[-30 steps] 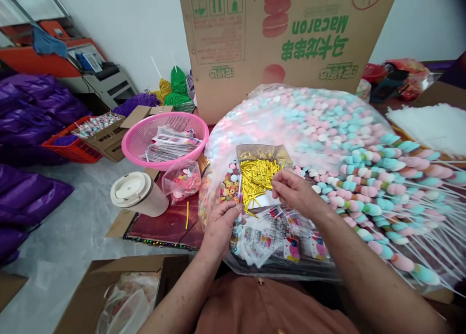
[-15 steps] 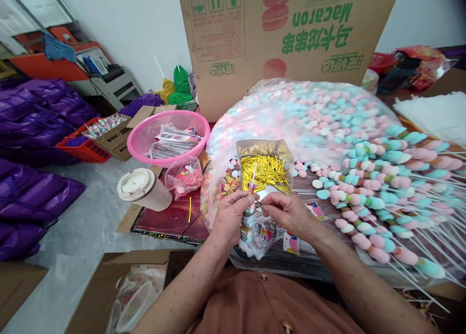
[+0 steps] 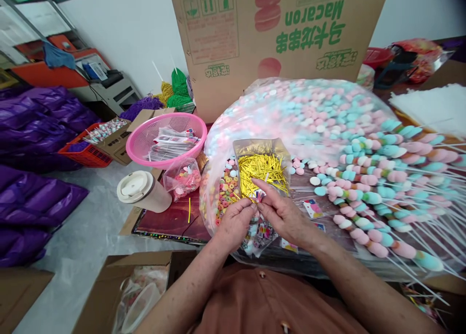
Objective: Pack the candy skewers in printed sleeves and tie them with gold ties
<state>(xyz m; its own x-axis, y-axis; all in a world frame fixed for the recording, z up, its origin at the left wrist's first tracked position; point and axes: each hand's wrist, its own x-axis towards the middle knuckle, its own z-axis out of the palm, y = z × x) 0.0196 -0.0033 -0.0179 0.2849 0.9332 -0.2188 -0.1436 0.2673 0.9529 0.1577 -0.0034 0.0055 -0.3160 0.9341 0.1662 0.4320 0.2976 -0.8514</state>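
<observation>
A clear printed bag (image 3: 257,234) with candy inside hangs below my hands, its gathered neck and a white stick (image 3: 267,177) between them. My left hand (image 3: 238,220) pinches the neck from the left. On the right, my right hand (image 3: 286,210) has its thumb at the neck, with the index finger stretched up and left over gold twist ties (image 3: 264,171). These ties lie in an open box (image 3: 238,149) just beyond. A gold tie end shows at my left fingertips.
A large bag of pastel candies (image 3: 291,101) stands behind, with skewered candies (image 3: 367,198) at the right. Left are a pink basket (image 3: 133,152), a lidded cup (image 3: 145,191) and a small candy bag (image 3: 184,178). A carton (image 3: 225,42) rises at the back.
My right index finger has stretched out over the gold ties, and my right hand has turned over the bag neck. The view has shifted slightly.
</observation>
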